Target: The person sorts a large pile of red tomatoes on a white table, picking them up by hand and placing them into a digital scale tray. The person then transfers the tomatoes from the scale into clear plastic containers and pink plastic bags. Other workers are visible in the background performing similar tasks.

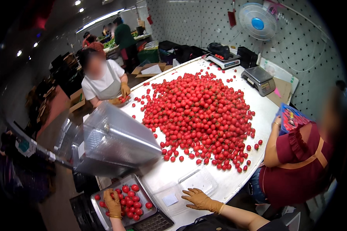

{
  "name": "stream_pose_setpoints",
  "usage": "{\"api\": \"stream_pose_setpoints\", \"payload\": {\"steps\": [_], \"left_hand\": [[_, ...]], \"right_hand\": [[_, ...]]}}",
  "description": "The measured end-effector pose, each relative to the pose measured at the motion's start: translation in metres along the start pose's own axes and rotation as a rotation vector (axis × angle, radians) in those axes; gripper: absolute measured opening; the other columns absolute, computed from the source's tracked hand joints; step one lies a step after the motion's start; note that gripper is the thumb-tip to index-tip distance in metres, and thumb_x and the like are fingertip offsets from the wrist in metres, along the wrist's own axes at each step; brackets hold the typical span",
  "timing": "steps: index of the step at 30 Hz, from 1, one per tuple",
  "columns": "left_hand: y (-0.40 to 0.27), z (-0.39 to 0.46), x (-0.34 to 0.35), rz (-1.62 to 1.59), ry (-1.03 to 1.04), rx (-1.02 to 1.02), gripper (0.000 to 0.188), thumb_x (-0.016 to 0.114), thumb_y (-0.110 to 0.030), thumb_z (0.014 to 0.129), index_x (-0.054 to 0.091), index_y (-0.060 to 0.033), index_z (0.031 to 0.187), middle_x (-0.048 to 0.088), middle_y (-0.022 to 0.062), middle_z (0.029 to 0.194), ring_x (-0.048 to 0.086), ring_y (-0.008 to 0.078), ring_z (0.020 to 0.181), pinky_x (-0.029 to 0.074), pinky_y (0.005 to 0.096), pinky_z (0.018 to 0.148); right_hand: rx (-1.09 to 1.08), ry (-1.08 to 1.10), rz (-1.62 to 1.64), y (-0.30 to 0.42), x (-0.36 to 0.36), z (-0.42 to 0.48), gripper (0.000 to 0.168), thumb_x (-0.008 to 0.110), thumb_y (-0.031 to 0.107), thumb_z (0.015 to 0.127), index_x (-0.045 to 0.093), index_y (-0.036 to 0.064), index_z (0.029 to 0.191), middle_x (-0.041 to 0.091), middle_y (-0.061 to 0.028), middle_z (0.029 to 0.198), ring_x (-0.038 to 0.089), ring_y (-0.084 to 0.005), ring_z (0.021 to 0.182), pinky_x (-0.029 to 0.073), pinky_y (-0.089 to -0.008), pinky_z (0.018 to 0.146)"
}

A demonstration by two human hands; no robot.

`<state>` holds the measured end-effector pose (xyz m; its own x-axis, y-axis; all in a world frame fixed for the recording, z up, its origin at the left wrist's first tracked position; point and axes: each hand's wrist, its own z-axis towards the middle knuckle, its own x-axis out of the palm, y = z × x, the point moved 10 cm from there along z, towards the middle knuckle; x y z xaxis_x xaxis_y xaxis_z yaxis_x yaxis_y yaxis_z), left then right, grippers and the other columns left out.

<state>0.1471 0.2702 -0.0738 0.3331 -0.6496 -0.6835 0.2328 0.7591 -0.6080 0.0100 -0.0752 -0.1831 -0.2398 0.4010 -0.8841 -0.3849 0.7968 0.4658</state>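
Note:
My left hand [112, 203], in a tan glove, rests among red cherry tomatoes [130, 201] on the metal tray [144, 193] of a weighing scale. Its fingers curl at the tomatoes; whether any is gripped is hidden. The scale's keypad [154, 223] faces my body. My right hand [201, 200], also gloved, spreads its fingers at the near edge of an unfolded clear plastic clamshell box [199, 179]. A white label [170, 199] lies on the box's left half. Beyond both hands, a large heap of cherry tomatoes [199, 112] covers much of the white table [167, 170].
A tall stack of clear plastic containers [118, 132] leans over the table's left side. Across the table, a gloved co-worker [104, 78] handles tomatoes. Another person [300, 161] at right holds a colourful bag [292, 119]. Two more scales [258, 79] stand at the back, below a fan [258, 23].

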Motion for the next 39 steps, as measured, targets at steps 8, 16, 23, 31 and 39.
{"api": "stream_pose_setpoints", "payload": {"steps": [8,16,23,31,39], "left_hand": [[0.005,0.006,0.053,0.143,0.258,-0.019,0.027,0.071,-0.023,0.077,0.056,-0.0035,0.088,0.06,0.0159,0.085,0.056,0.0353,0.084,0.044,0.0428,0.078],[0.012,0.002,0.043,0.19,0.21,-0.063,0.027,0.07,-0.024,0.078,0.057,-0.0032,0.09,0.061,0.0154,0.082,0.056,0.0349,0.082,0.044,0.0436,0.076],[0.01,0.003,0.056,0.348,0.353,0.043,0.04,0.065,-0.033,0.084,0.06,-0.0082,0.115,0.062,0.0166,0.09,0.056,0.0359,0.084,0.044,0.0435,0.078],[0.008,0.005,0.063,0.242,0.449,0.019,0.039,0.062,-0.029,0.085,0.059,-0.0081,0.117,0.062,0.0184,0.098,0.057,0.0364,0.089,0.045,0.0428,0.081],[0.003,0.003,0.063,0.199,0.325,-0.03,0.033,0.067,-0.008,0.078,0.059,-0.0027,0.11,0.062,0.0184,0.101,0.058,0.0354,0.095,0.045,0.0405,0.085]], "right_hand": [[0.305,-0.013,0.036,-0.043,-0.004,0.011,0.045,0.06,0.028,0.084,0.051,0.005,0.122,0.044,-0.0247,0.132,0.05,-0.0428,0.111,0.048,-0.0493,0.087],[0.428,0.187,-0.026,-0.064,0.033,0.005,0.041,0.056,0.019,0.082,0.053,-0.001,0.118,0.041,-0.0338,0.129,0.055,-0.0488,0.1,0.054,-0.0506,0.073],[0.341,0.085,-0.138,-0.061,0.04,0.006,0.042,0.052,0.016,0.081,0.053,-0.006,0.118,0.039,-0.0409,0.127,0.058,-0.0539,0.091,0.055,-0.0488,0.064],[0.265,0.178,0.008,-0.065,0.032,0.008,0.043,0.061,0.021,0.079,0.055,-0.004,0.113,0.04,-0.0404,0.124,0.058,-0.0516,0.089,0.055,-0.0491,0.065],[0.081,0.402,0.138,-0.075,0.02,0.005,0.04,0.063,0.027,0.081,0.055,-0.001,0.108,0.044,-0.0308,0.12,0.057,-0.0437,0.095,0.054,-0.0485,0.072]]}}
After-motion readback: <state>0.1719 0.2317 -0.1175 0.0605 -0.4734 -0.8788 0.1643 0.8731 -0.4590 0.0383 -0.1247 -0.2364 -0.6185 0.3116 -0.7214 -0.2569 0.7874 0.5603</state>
